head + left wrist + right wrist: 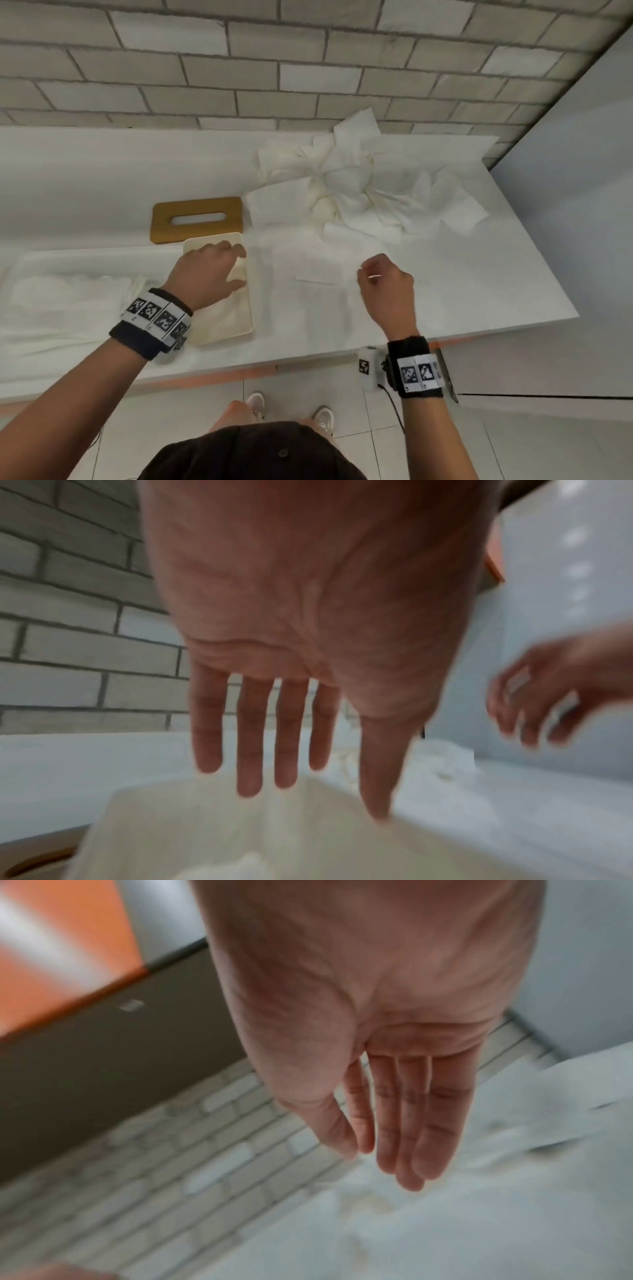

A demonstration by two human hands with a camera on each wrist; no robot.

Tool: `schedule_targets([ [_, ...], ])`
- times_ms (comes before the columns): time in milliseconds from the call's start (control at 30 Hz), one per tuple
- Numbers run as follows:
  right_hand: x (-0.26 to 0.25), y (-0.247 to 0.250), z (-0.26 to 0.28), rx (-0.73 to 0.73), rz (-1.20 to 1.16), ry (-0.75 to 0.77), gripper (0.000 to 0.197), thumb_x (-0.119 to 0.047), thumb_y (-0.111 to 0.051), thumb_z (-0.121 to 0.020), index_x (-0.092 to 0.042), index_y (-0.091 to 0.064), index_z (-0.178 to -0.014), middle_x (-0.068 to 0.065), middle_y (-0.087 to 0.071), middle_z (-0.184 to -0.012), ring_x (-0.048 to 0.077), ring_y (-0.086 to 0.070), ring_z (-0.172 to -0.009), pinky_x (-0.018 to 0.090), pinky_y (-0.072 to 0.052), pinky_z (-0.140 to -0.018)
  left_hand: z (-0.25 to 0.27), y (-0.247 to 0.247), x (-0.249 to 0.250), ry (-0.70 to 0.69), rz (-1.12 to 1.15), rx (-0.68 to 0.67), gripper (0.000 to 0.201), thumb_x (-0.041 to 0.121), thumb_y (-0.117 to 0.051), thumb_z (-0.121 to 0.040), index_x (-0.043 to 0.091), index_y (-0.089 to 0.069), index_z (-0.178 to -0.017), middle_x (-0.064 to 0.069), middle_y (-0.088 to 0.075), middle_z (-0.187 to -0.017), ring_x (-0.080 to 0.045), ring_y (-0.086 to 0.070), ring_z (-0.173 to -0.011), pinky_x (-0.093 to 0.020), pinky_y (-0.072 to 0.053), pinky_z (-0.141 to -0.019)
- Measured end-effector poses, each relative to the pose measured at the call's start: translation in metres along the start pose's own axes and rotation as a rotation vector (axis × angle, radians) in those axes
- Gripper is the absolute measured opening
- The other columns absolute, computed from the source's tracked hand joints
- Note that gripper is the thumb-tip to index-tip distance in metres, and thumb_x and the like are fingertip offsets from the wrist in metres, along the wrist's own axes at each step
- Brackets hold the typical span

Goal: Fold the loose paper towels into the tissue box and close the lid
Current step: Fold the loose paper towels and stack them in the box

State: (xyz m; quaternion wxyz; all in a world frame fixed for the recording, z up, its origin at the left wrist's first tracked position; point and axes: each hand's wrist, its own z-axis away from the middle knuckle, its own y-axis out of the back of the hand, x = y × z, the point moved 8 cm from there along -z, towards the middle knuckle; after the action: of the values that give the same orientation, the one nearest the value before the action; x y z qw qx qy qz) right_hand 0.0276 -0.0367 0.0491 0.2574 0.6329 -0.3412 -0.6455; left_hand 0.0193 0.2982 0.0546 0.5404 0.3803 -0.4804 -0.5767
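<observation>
Left hand (pixel 209 274) flat, fingers straight, over the open cream tissue box (pixel 239 334) on the white counter (pixel 479 291), holding nothing. Right hand (pixel 385 284) loose above bare counter, also empty. Wooden lid (pixel 197 219) lies off, touching the box's far edge (slot upward). Loose paper towels (pixel 363 185) heaped far right.

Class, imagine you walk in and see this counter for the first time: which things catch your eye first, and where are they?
The crumpled heap of paper towels sprawls at the back right of the white counter. The brown slotted lid lies flat beside it, just behind the open cream tissue box. The left hand reaches, fingers straight, over that box.
</observation>
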Motion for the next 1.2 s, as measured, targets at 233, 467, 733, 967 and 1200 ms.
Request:
schedule_targets([
  [233, 0.191, 0.025, -0.039, -0.32, 0.354, -0.168, 0.077, -0.04, -0.082, -0.089, -0.046, -0.043, -0.155, -0.005, -0.041, -0.162, 0.036, -0.042, -0.144, 0.058, -0.044, -0.112, 0.011, 0.032, 0.112, -0.13, 0.335, 0.285, 0.019, 0.041, -0.068, -0.098, 0.032, -0.066, -0.115, 0.014, -0.069, -0.107, -0.012, -0.066, -0.095, -0.038, -0.058, -0.075],
  [467, 0.179, -0.001, -0.051, -0.499, 0.377, -0.01, 0.065, -0.053, -0.07, -0.099, -0.02, -0.055, -0.152, 0.005, -0.063, -0.147, 0.032, -0.05, -0.136, 0.046, -0.042, -0.11, -0.022, -0.028, 0.196, -0.201, 0.397, 0.099, 0.026, 0.049, -0.06, -0.103, 0.03, -0.065, -0.119, 0.014, -0.068, -0.112, -0.013, -0.066, -0.104, -0.038, -0.057, -0.085],
  [733, 0.043, 0.031, -0.029, -0.355, -0.58, 0.092, 0.033, -0.038, -0.081, -0.097, -0.025, -0.076, -0.127, -0.008, -0.08, -0.119, 0.014, -0.076, -0.112, 0.045, -0.061, -0.098, -0.045, -0.021, 0.193, -0.032, 0.91, 0.055, 0.097, 0.086, -0.063, -0.082, 0.03, -0.034, -0.156, 0.012, -0.055, -0.143, -0.007, -0.062, -0.122, -0.035, -0.058, -0.1],
  [967, -0.035, 0.013, -0.013, -0.355, -0.788, 0.101, 0.038, -0.027, -0.083, -0.096, -0.014, -0.069, -0.129, 0.004, -0.074, -0.12, 0.029, -0.072, -0.115, 0.059, -0.059, -0.099, -0.028, 0.06, 0.136, -0.102, 1.156, 0.321, 0.017, 0.038, -0.079, -0.095, 0.024, -0.071, -0.089, 0.012, -0.07, -0.08, -0.005, -0.063, -0.075, -0.029, -0.049, -0.07],
  [1200, -0.112, -0.03, 0.028, -0.394, -0.78, 0.131, 0.057, -0.018, -0.082, -0.097, -0.028, -0.044, -0.139, 0.007, -0.08, -0.102, 0.029, -0.078, -0.095, 0.049, -0.062, -0.08, 0.004, 0.098, 0.007, -0.022, 0.835, 0.399, 0.018, 0.04, -0.086, -0.087, 0.027, -0.078, -0.097, 0.01, -0.078, -0.093, -0.011, -0.073, -0.089, -0.037, -0.057, -0.082],
])
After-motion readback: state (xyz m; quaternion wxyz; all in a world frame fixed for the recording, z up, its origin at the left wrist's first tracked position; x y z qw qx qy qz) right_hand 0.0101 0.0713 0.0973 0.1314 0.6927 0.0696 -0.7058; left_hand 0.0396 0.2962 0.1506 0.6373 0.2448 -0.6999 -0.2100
